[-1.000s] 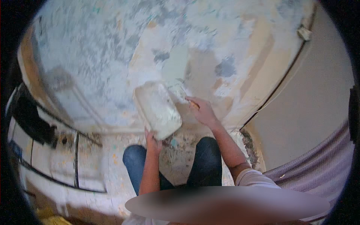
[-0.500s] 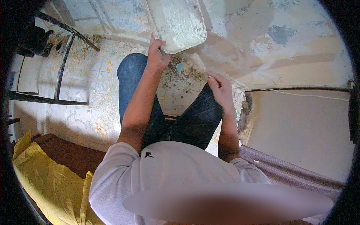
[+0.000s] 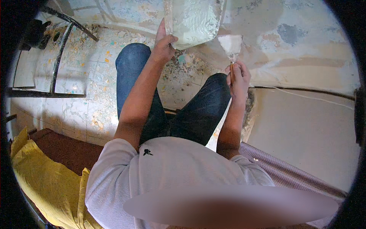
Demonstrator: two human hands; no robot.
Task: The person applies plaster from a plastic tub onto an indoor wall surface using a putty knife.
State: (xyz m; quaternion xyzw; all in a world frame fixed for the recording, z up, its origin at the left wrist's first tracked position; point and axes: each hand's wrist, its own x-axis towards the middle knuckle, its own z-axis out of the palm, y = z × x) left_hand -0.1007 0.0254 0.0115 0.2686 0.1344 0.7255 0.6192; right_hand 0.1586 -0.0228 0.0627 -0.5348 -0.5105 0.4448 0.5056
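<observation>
My left hand (image 3: 164, 49) is closed on the near left edge of a shallow, pale tray (image 3: 168, 17), its thumb over the rim. Whitish, smeared putty (image 3: 196, 26) coats the inside of the tray, whose far end runs out of view. To the right, my right hand (image 3: 240, 78) grips a putty knife (image 3: 232, 68) by its brown handle. The blade points away from me, up toward the wall, and is covered in white putty. A gap separates the blade from the tray's right side.
A patchy, partly plastered wall (image 3: 289, 49) rises ahead. Paint flakes and debris litter the tiled floor (image 3: 97, 76). A dark metal frame (image 3: 57, 61) stands at left, yellow cloth (image 3: 42, 179) near left. At right are a grey panel (image 3: 305, 129) and a thin white cable (image 3: 301, 94).
My right hand has risen and moved right, turning the putty knife so its coated blade now shows upright. The tray and my left hand have shifted slightly right and farther away.
</observation>
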